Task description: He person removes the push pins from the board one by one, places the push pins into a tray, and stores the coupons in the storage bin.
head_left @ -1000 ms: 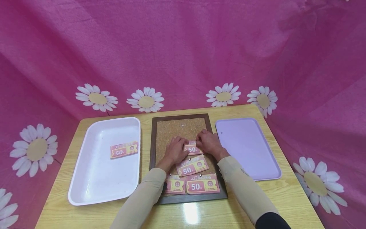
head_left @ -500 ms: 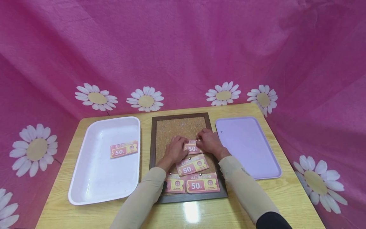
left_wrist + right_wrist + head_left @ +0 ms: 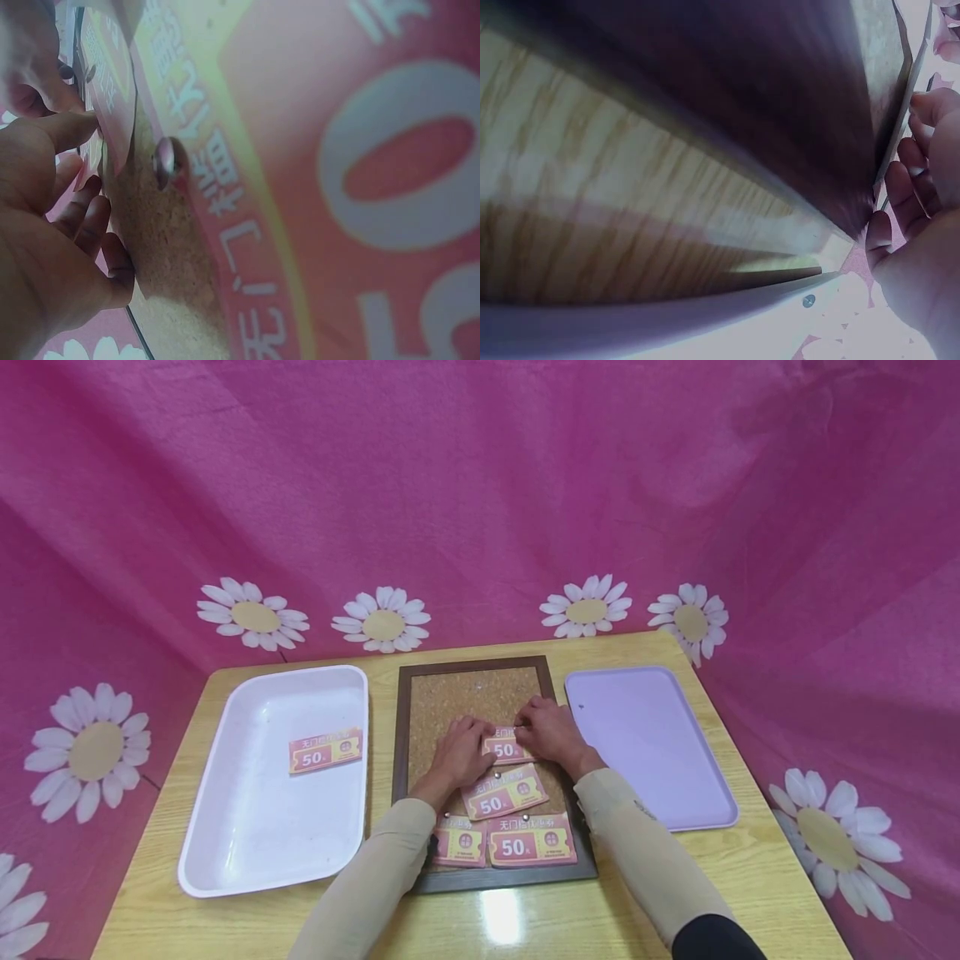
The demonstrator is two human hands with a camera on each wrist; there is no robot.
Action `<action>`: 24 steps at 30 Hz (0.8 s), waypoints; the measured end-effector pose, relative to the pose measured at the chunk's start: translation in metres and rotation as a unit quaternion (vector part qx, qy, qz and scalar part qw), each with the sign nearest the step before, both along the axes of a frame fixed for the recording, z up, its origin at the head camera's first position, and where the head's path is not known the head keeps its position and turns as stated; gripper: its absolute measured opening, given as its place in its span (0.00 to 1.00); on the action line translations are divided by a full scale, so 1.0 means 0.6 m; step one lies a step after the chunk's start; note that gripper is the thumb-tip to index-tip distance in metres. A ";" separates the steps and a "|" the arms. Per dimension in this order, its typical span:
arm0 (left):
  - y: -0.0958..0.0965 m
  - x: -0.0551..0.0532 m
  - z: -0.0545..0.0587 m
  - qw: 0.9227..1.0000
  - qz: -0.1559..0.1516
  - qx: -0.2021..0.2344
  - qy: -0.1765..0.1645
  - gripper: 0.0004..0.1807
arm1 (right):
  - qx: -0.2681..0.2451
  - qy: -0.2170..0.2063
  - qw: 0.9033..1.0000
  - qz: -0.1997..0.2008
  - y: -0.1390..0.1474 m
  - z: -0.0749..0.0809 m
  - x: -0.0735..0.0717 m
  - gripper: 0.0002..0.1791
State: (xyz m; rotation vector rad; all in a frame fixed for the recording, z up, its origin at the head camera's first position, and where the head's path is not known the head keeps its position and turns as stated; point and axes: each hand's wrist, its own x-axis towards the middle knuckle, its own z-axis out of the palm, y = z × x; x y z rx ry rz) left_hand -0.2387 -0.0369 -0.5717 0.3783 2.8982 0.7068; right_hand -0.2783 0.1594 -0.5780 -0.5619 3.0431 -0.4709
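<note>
On the cork board point(image 3: 437, 697), a pink-and-yellow coupon point(image 3: 501, 749) lies between both hands. My left hand point(image 3: 459, 756) holds it at its left end, thumb against the paper in the left wrist view. My right hand point(image 3: 552, 730) covers its right end, with thumb and fingertip pinched close together at its top edge. A silver thumbtack point(image 3: 90, 73) shows there, right by the right hand's fingertips. Just below, a slightly tilted coupon point(image 3: 510, 795) carries its own thumbtack point(image 3: 165, 161). Two more pinned coupons, one of them this right-hand coupon point(image 3: 534, 843), lie along the bottom frame.
To the left stands a white tray point(image 3: 262, 827) with one coupon point(image 3: 326, 752) in it. A lilac tray point(image 3: 652, 743) sits close to the board's right side, with a single thumbtack point(image 3: 581, 705) near its upper left corner. A pink flowered cloth point(image 3: 480, 510) hangs behind the table.
</note>
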 end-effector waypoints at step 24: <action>0.000 0.001 0.001 1.000 -0.003 0.013 0.005 0.19 | -0.012 0.002 1.000 -0.004 0.002 -0.003 -0.003 0.07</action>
